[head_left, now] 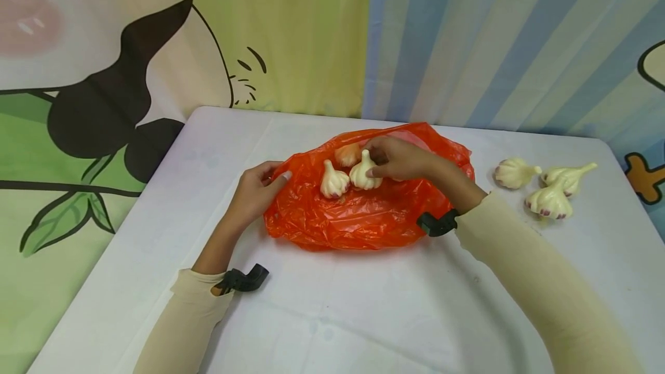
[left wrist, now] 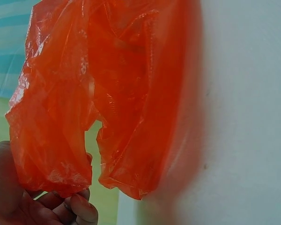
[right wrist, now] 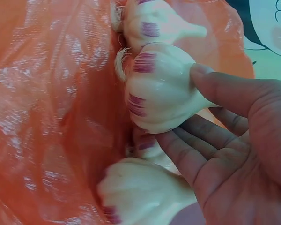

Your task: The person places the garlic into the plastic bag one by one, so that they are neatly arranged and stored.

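Beige sleeves [head_left: 545,281] foremost, my left hand [head_left: 254,192] pinches a red bag [head_left: 358,227] near the table's far edge [head_left: 291,121], my right hand [head_left: 400,157] grips a garlic bulb [head_left: 366,173] over it, three bulbs [head_left: 549,204] lying toward the far right corner

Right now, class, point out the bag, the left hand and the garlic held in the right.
Bag [head_left: 353,227]: head view, front part.
Left hand [head_left: 253,194]: head view, back of the hand.
Held garlic [right wrist: 161,89]: right wrist view, middle of the bulb.

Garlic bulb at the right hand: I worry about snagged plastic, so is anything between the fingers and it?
Nothing visible: the right hand pinches the garlic bulb directly. The orange bag lies around it and a second bulb beside it, neither coming between.
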Demonstrator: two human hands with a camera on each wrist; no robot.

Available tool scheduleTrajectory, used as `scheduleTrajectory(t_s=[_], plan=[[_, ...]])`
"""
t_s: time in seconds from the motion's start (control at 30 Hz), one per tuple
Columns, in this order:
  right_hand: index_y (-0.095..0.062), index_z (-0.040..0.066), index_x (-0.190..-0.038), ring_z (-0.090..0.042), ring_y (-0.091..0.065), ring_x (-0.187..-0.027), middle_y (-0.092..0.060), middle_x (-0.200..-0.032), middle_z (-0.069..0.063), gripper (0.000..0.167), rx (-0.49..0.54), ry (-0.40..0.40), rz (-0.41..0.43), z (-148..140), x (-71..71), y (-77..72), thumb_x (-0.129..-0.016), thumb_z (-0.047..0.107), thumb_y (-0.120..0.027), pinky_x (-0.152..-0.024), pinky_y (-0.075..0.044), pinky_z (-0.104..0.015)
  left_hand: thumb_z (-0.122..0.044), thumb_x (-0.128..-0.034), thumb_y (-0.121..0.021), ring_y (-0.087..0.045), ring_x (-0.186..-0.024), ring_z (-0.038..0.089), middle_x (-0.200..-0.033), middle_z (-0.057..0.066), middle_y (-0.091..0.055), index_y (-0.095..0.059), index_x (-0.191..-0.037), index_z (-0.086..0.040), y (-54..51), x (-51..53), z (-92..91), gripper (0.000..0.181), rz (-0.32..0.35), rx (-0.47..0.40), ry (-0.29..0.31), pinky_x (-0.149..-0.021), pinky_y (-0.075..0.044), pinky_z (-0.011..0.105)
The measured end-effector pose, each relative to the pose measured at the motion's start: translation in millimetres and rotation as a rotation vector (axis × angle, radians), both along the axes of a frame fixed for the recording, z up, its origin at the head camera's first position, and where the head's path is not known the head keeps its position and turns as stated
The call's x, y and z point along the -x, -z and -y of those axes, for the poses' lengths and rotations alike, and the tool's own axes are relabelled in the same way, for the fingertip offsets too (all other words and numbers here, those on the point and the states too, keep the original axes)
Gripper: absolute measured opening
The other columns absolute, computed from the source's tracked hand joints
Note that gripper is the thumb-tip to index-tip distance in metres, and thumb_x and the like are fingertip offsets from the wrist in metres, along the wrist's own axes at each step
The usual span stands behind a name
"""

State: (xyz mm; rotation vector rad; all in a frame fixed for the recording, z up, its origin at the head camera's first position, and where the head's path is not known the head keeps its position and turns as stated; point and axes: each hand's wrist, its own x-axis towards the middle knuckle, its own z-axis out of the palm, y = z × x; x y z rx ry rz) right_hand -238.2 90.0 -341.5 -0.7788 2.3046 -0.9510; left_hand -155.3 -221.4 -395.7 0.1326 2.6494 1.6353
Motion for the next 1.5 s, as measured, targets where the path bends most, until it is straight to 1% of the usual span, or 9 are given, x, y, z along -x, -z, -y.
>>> scheduleTrajectory(t_s=[0.2,0.33,0.53,0.6,0.83,0.93,1.1,1.33,1.5], plan=[[-0.044,-0.011,-0.129,-0.04,-0.05,-0.124,-0.052,-0.132,-0.026,0.049,0.053,0.025,0.038,-0.2,-1.9,10.3,-0.09,0.005,-0.069,-0.099,-0.043,-0.048,-0.029,-0.0967,-0.061,-0.062,-0.092,0.023,-0.11,0.009,-0.064,-0.064,-0.122,-0.006,-0.5,-0.3,-0.8,0.034,0.003,0.004,-0.004,-0.078,-0.055,0.033],[-0.043,-0.011,-0.129,-0.04,-0.049,-0.125,-0.05,-0.133,-0.026,0.049,0.084,0.045,0.022,-0.5,-2.2,14.6,-0.091,0.004,-0.068,-0.099,-0.043,-0.048,-0.029,-0.0967,-0.061,-0.062,-0.093,0.023,-0.11,0.009,-0.064,-0.064,-0.123,-0.006,-0.7,-0.4,-0.9,0.034,0.003,0.009,-0.008,-0.079,-0.055,0.034],[-0.041,-0.007,-0.138,-0.039,-0.049,-0.125,-0.046,-0.138,-0.023,0.056,0.129,0.086,0.0,-2.6,-2.7,15.4,-0.09,0.003,-0.069,-0.1,-0.042,-0.047,-0.029,-0.0966,-0.061,-0.062,-0.092,0.022,-0.109,0.009,-0.064,-0.064,-0.123,-0.006,-0.5,-0.6,-0.7,0.035,-0.007,0.011,-0.006,-0.079,-0.055,0.034],[-0.042,-0.007,-0.138,-0.039,-0.049,-0.124,-0.047,-0.137,-0.023,0.056,0.157,0.096,-0.008,-3.8,-3.3,15.4,-0.089,0.001,-0.068,-0.1,-0.042,-0.047,-0.03,-0.0966,-0.061,-0.062,-0.092,0.022,-0.109,0.009,-0.064,-0.064,-0.123,-0.005,0.0,-0.3,-0.7,0.036,-0.01,0.011,-0.004,-0.079,-0.055,0.033],[-0.046,-0.009,-0.135,-0.038,-0.049,-0.126,-0.047,-0.138,-0.025,0.052,0.218,0.137,-0.061,-11.5,-8.8,10.1,-0.089,0.002,-0.068,-0.099,-0.043,-0.045,-0.03,-0.0963,-0.062,-0.061,-0.089,0.022,-0.107,0.01,-0.065,-0.064,-0.122,-0.005,0.2,0.7,-0.6,0.035,-0.019,0.0,0.003,-0.074,-0.054,0.029],[-0.047,-0.008,-0.135,-0.037,-0.05,-0.125,-0.048,-0.138,-0.025,0.051,0.233,0.153,-0.066,-15.1,-10.8,7.5,-0.09,0.002,-0.068,-0.098,-0.044,-0.045,-0.029,-0.0963,-0.062,-0.06,-0.088,0.022,-0.107,0.009,-0.065,-0.065,-0.122,-0.006,0.1,0.5,-0.3,0.034,-0.019,0.0,0.003,-0.074,-0.053,0.029],[-0.046,-0.008,-0.135,-0.037,-0.051,-0.123,-0.052,-0.134,-0.023,0.049,0.265,0.154,-0.05,-19.8,-14.6,2.3,-0.091,0.001,-0.065,-0.099,-0.043,-0.046,-0.028,-0.0965,-0.062,-0.06,-0.089,0.022,-0.108,0.009,-0.065,-0.065,-0.122,-0.006,0.8,0.2,0.4,0.033,-0.014,0.003,0.002,-0.075,-0.053,0.028],[-0.054,-0.001,-0.133,-0.031,-0.057,-0.116,-0.061,-0.124,-0.018,0.042,0.248,0.146,-0.086,-34.0,-20.6,-6.5,-0.093,0.003,-0.064,-0.095,-0.047,-0.045,-0.032,-0.0962,-0.062,-0.061,-0.091,0.022,-0.109,0.009,-0.065,-0.064,-0.123,-0.006,0.9,-0.4,0.4,0.037,-0.009,0.004,0.004,-0.077,-0.054,0.03],[-0.058,0.003,-0.13,-0.027,-0.059,-0.114,-0.062,-0.122,-0.016,0.039,0.235,0.204,-0.085,-46.7,-27.5,-11.0,-0.093,0.01,-0.066,-0.089,-0.051,-0.041,-0.032,-0.0964,-0.062,-0.061,-0.089,0.022,-0.108,0.009,-0.065,-0.064,-0.123,-0.006,1.5,-0.3,-0.1,0.037,-0.007,0.001,0.007,-0.075,-0.054,0.029]])
